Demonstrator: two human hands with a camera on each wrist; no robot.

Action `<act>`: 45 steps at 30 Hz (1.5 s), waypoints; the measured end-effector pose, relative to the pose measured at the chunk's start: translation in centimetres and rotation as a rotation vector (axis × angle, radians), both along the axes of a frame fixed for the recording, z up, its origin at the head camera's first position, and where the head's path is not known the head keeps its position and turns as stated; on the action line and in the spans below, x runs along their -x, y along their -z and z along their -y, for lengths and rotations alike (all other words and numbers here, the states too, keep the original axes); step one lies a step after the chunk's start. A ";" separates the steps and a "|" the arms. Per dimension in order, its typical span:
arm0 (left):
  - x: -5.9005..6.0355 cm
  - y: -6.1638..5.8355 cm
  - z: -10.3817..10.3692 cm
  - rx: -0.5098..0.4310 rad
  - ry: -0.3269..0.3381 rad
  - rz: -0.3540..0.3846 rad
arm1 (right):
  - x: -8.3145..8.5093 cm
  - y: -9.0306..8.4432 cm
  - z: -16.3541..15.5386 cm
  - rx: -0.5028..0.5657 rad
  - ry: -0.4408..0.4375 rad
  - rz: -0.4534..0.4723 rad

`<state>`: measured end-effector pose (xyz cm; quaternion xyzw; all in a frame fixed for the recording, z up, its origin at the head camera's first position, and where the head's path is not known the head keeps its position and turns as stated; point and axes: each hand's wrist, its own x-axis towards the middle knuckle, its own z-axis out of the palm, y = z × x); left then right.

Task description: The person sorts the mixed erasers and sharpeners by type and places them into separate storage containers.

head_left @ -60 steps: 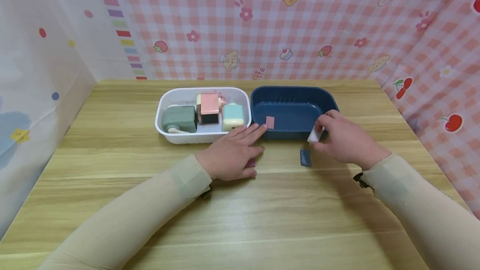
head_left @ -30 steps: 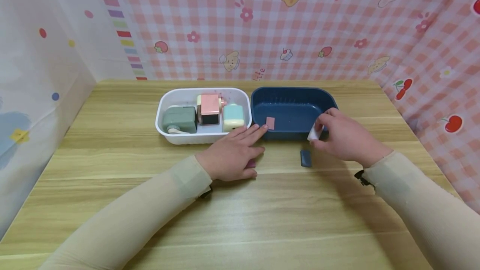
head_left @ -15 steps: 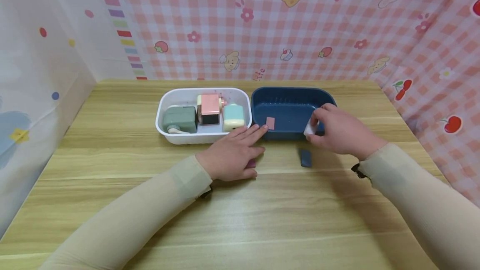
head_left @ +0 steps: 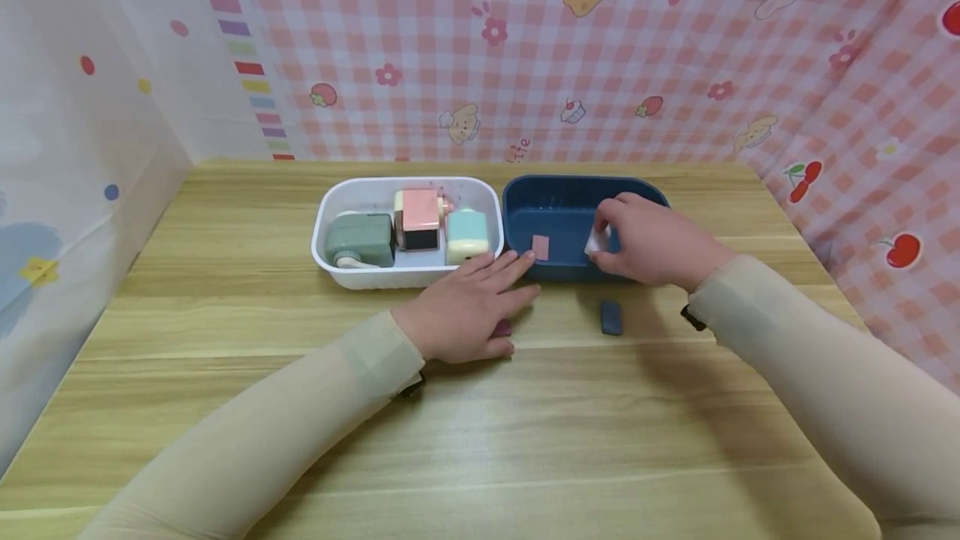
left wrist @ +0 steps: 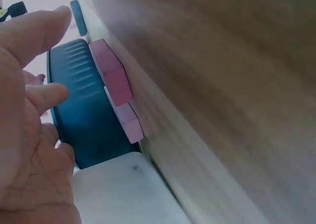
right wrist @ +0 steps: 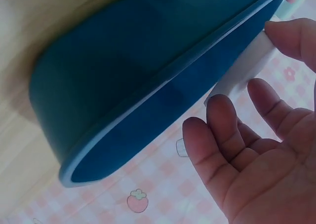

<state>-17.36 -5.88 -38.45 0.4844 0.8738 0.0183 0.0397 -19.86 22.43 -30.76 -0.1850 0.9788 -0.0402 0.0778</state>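
The white eraser (head_left: 597, 242), pinched in the right hand (head_left: 651, 244) over the blue tub (head_left: 558, 190), is best lowered flat beside the pink eraser (head_left: 540, 246), while the left hand (head_left: 468, 307) lies flat and relaxed on the table (head_left: 480, 423).

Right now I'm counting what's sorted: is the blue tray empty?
No. A pink eraser lies in the blue tray; the right hand holds a white eraser over it.

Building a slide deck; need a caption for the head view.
Right hand holds a white eraser over the blue bin; left hand rests flat.
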 end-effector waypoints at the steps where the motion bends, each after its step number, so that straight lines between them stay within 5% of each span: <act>1: 0.0 0.0 0.0 -0.006 0.001 0.000 | 0.2 0.0 0.2 -0.008 -0.003 0.002; 27: 0.0 -0.1 0.0 -0.006 -0.010 -0.011 | 4.1 -0.1 3.6 -0.135 -0.093 0.076; 45: 0.0 0.0 0.1 0.011 -0.009 -0.008 | 5.3 0.4 5.0 -0.188 -0.101 0.160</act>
